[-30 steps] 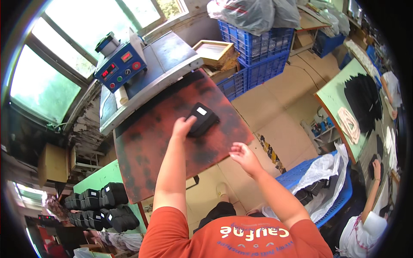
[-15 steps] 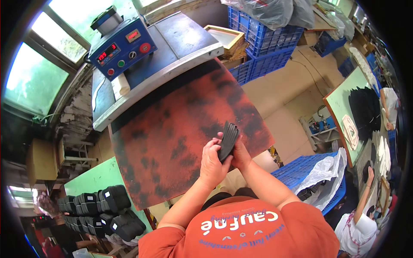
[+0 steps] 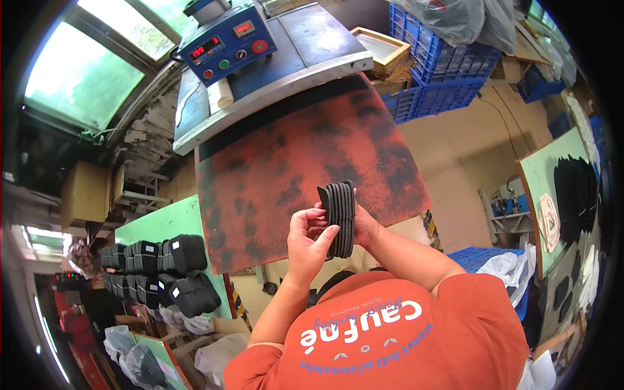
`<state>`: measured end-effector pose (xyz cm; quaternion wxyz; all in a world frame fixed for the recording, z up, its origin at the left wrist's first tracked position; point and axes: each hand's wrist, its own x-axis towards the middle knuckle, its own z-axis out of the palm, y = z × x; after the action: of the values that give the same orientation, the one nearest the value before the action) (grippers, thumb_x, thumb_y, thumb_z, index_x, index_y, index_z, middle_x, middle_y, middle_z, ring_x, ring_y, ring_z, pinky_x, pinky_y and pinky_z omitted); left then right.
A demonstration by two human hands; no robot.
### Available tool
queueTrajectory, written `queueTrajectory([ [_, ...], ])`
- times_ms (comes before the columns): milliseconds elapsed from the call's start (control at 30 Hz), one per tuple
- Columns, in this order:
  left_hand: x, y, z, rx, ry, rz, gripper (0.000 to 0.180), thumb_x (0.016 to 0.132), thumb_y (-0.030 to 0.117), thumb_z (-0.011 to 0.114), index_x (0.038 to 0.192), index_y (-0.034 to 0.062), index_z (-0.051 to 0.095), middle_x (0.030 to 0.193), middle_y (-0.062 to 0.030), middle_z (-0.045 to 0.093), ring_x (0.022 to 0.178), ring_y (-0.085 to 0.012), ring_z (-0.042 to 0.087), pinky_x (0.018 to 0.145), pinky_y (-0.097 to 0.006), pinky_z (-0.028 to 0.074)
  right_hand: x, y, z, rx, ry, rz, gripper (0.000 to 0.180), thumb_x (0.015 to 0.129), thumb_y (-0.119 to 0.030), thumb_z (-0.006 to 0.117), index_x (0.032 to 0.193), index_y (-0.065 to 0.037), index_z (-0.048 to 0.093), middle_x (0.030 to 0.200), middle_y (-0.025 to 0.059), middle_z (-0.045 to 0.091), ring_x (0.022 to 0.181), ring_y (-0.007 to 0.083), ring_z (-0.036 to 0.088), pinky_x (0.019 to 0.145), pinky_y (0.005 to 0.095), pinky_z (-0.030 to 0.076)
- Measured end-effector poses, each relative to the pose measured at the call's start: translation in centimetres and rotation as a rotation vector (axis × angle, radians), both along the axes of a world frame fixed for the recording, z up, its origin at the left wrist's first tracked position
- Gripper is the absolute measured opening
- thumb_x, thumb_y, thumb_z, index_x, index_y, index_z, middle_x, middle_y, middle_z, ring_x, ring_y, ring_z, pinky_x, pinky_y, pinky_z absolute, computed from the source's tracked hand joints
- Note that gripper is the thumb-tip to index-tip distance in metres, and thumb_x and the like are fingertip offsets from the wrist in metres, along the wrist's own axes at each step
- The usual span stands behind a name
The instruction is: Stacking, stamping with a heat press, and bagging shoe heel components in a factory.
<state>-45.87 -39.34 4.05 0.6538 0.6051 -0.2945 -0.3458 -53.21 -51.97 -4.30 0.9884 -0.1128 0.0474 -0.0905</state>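
A stack of thin black pieces with rounded ends (image 3: 340,221) is held upright between my hands, its layered edges facing me. My left hand (image 3: 310,244) grips it from the left, thumb lying across the lower edges and fingers curled behind. On the far right side my right hand (image 3: 365,227) closes around it; most of those fingers are hidden behind the stack. Both hands are above the near part of a red board with dark smudges (image 3: 260,195). What the pieces are made of I cannot make out.
Beyond the board a blue control box with red digits (image 3: 227,45) stands on a metal-edged table (image 3: 286,84). Bundled black pieces (image 3: 185,253) sit on a green table at left. Blue crates (image 3: 448,58) are stacked at back right. Another green board (image 3: 546,188) holds black pieces.
The stack has turned from a slant to nearly upright, so more of its layered edges show. My left thumb now lies across it. The whole view has shifted.
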Motion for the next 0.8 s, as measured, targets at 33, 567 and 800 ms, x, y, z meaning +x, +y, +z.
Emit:
queueTrajectory([
  [33, -0.4, 0.2, 0.1, -0.017, -0.007, 0.012, 0.037, 0.086, -0.003, 0.068, 0.116, 0.0025, 0.047, 0.114, -0.0080, 0.058, 0.095, -0.0125, 0.058, 0.087, -0.027, 0.050, 0.0, 0.1, 0.2, 0.011, -0.010, 0.026, 0.083, 0.077, -0.073, 0.056, 0.119, -0.002, 0.060, 0.114, 0.0157, 0.066, 0.106, 0.0296, 0.066, 0.095, 0.0447, 0.054],
  [567, -3.4, 3.6, 1.3, 0.011, -0.409, 0.200, 0.060, 0.088, 0.001, 0.066, 0.139, 0.0032, 0.034, 0.120, -0.0114, 0.055, 0.097, -0.0149, 0.058, 0.082, -0.027, 0.051, 0.3, 2.6, 0.8, -0.013, -0.112, 0.248, 0.089, 0.076, -0.075, 0.055, 0.120, 0.002, 0.060, 0.126, 0.0193, 0.060, 0.120, 0.0337, 0.057, 0.104, 0.0499, 0.046],
  [800, -3.9, 4.1, 1.6, 0.071, -0.396, 0.246, 0.065, 0.085, 0.002, 0.070, 0.139, 0.0015, 0.034, 0.120, -0.0120, 0.055, 0.096, -0.0155, 0.058, 0.082, -0.030, 0.051, 0.1, 3.2, 1.2, -0.018, -0.097, 0.245, 0.080, 0.079, -0.071, 0.057, 0.116, -0.001, 0.063, 0.122, 0.0184, 0.062, 0.116, 0.0345, 0.059, 0.103, 0.0506, 0.047],
])
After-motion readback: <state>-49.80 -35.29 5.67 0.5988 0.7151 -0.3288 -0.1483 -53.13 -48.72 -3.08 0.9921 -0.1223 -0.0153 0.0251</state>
